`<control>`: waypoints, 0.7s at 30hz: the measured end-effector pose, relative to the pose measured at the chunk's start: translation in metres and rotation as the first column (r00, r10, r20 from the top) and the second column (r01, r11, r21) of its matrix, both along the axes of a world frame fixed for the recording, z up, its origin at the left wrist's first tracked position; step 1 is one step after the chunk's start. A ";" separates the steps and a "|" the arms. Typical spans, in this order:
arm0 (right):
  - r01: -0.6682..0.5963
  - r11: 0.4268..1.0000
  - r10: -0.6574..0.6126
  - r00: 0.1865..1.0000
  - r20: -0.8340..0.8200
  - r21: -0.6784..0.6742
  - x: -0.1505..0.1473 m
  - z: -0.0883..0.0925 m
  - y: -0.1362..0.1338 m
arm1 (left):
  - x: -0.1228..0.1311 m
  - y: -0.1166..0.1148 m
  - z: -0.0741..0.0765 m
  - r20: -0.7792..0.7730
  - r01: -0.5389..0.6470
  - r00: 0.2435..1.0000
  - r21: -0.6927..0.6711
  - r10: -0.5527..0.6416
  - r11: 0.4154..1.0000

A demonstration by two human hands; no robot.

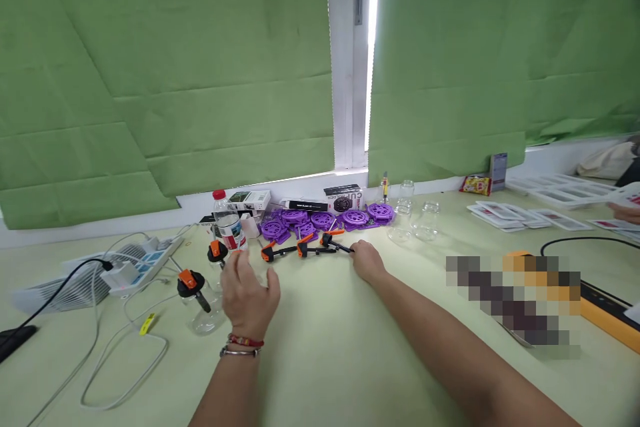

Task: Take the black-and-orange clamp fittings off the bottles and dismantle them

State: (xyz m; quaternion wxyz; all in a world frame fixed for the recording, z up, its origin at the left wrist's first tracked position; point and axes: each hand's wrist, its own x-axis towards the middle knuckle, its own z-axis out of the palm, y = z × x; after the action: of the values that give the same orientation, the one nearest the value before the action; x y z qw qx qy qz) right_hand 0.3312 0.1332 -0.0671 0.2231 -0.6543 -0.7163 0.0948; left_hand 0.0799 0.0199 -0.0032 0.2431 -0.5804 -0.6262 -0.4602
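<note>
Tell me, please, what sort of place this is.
Probably a small assembly workbench beside a window: a long table holds purple plastic wheels, orange-and-black clamps and a power strip, with green blinds behind.

The scene was brightly and evenly lit. Blown-out daylight was admitted through the gap between the green blinds. Only faint shadows were cast beneath the left hand on the table. Straight lines were bowed toward the edges, and one patch was pixelated.

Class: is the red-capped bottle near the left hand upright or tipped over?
Upright: the bottle stands on its base on the table, red cap on top.
</note>
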 end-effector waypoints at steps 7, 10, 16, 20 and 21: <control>-0.122 0.987 0.130 0.989 -0.070 0.107 0.013 0.019 -0.036 | 0.044 0.000 -0.025 0.602 0.683 0.666 -0.256 -0.441 0.684; -0.369 0.902 0.395 0.915 -0.085 0.222 0.009 0.019 -0.068 | 0.053 0.002 -0.027 0.885 0.850 0.365 -0.189 -0.290 0.492; -0.507 0.815 0.554 0.823 -0.124 0.280 0.014 0.013 -0.083 | 0.051 0.003 -0.024 0.968 0.883 0.243 -0.193 -0.067 0.428; 0.174 0.908 -0.012 0.919 -0.393 0.380 0.048 0.025 -0.038 | 0.043 0.005 -0.024 0.979 0.839 0.203 -0.159 -0.027 0.521; 0.329 0.882 -0.165 0.886 -0.433 0.337 0.059 0.028 -0.024 | 0.041 0.005 -0.025 0.980 0.828 0.200 -0.159 -0.019 0.537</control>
State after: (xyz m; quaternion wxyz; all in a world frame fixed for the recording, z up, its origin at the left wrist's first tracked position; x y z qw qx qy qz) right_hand 0.3898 0.1089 -0.0387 0.5014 -0.6495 -0.5698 0.0450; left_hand 0.1214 0.0253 -0.0277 -0.5354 -0.4262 -0.5499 -0.4788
